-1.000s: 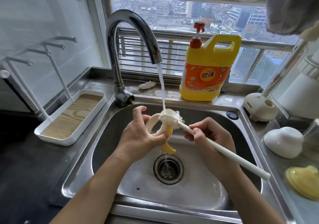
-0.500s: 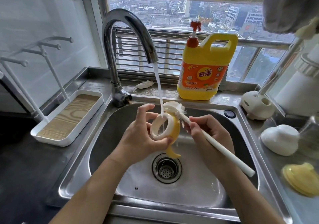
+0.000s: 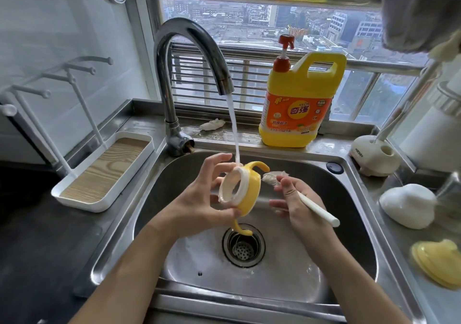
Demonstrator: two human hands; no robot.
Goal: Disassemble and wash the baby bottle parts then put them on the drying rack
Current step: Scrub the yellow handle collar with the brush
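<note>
Head view, looking down into a steel sink (image 3: 349, 206). Just above the drain (image 3: 243, 246), a yellow bottle collar (image 3: 250, 193) with two curved handles, white ring turned toward the camera. Gripped by the left hand (image 3: 199, 206), thumb and lower fingers curled round its near side, index finger raised straight. Landing on the collar's top edge, a water stream (image 3: 233, 129) from the tap (image 3: 166, 86) behind and left of the drain. Above and right of the drain, the right hand (image 3: 296, 203), fingers curled round the white handle of a brush (image 3: 316, 210); bristle head just beside the collar, contact unclear. Far left of the drain, a white drying rack (image 3: 84, 205) with pegs and a wood-pattern tray. Behind the drain, a yellow soap jug (image 3: 299, 104). Far right of the drain, a white cap (image 3: 409, 206) and a blurred yellow lid (image 3: 439, 263).
</note>
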